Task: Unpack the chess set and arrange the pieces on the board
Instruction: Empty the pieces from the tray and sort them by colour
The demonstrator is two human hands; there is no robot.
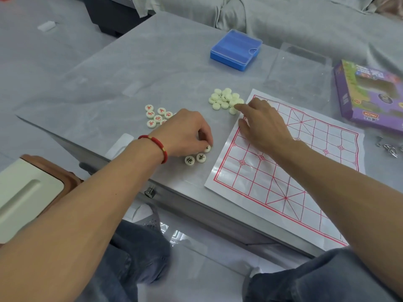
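Round cream plastic chess discs [225,98], blank side up, heaped on the grey marbled surface [135,68] beside a glossy white sheet board with red grid lines [290,166]; further discs show red characters [157,116] or black ones [195,159]. Left hand [185,132]: grip pinching one black-marked disc [207,148]. Right hand [261,125]: grip released, forefinger touching the heap; purple carton [368,94] lettering too blurred to read.

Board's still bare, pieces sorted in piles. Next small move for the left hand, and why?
Probably set down the piece pinched by the left hand beside the two black-marked pieces, since the red-marked pieces form a separate group, the unsorted pile remains, and the board holds no pieces.
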